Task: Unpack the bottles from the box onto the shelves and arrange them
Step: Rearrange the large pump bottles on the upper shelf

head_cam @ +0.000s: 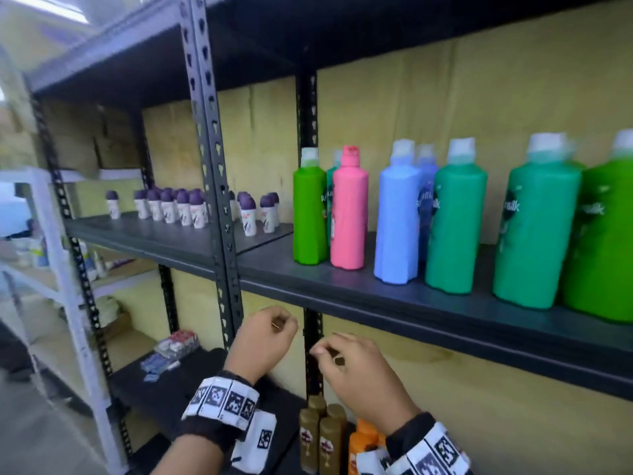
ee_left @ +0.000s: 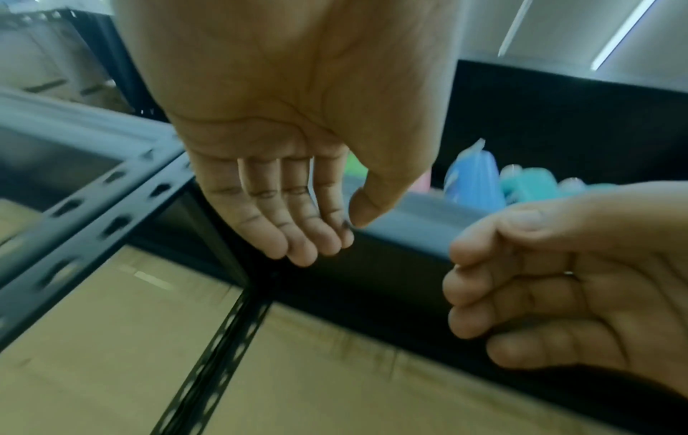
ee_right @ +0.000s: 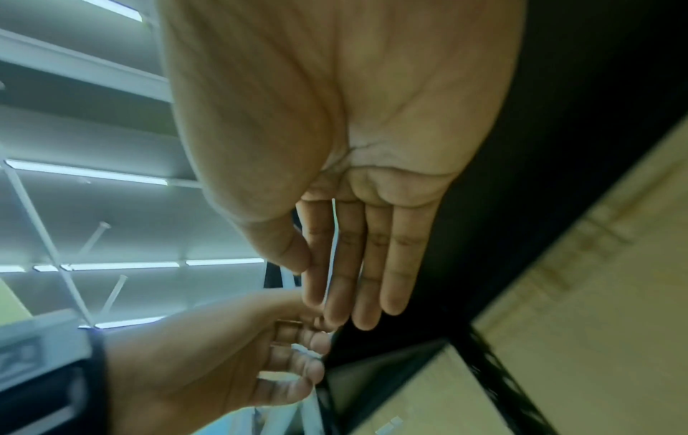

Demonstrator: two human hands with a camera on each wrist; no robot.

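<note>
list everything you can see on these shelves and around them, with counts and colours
tall bottles: at least nine, green, teal, pink and pale blue, upright on the middle shelf, right bay
pink bottle: one, second from the left in the front row
small roll-on bottles: well over a dozen, white with purple caps, middle shelf, left bay
gold bottles: about four, lower shelf
orange bottle: one, right of the gold ones
small packets: a pile, red, white and blue, lower shelf, left
left hand: loosely curled, empty, below the middle shelf
right hand: loosely curled, empty, beside it
</note>
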